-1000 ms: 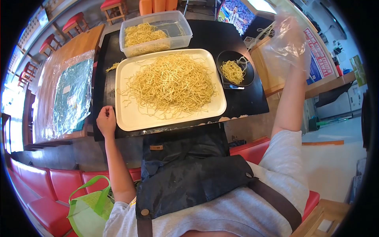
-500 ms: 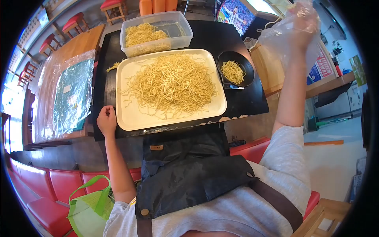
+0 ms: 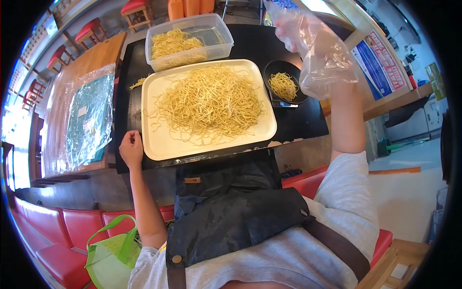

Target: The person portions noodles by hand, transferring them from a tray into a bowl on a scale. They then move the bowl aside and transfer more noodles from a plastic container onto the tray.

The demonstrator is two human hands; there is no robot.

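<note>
My right hand (image 3: 288, 32) is raised over the far right of the black table, fingers blurred inside loose clear plastic. That plastic (image 3: 327, 62), which looks like a baggy disposable glove, covers the hand down to the wrist. My left hand (image 3: 131, 148) rests at the table's near-left edge with its fingers curled in, close beside the cream tray (image 3: 153, 144). On the tray lies a large heap of yellow noodles (image 3: 214, 101). Right of it, a black bowl (image 3: 303, 79) with a small portion of noodles (image 3: 283, 86) stands on a small scale (image 3: 285, 103).
A clear plastic tub (image 3: 219, 50) partly filled with noodles stands behind the tray. Some stray noodles (image 3: 137, 83) lie on the table (image 3: 127, 108). To the left is a wooden table (image 3: 103, 48) with a plastic-wrapped teal item (image 3: 89, 115). A green bag (image 3: 110, 260) hangs low at left.
My right hand has swung down and to the left with the clear plastic around it, from high at the right to above the table's far right side. My left hand stays in place.
</note>
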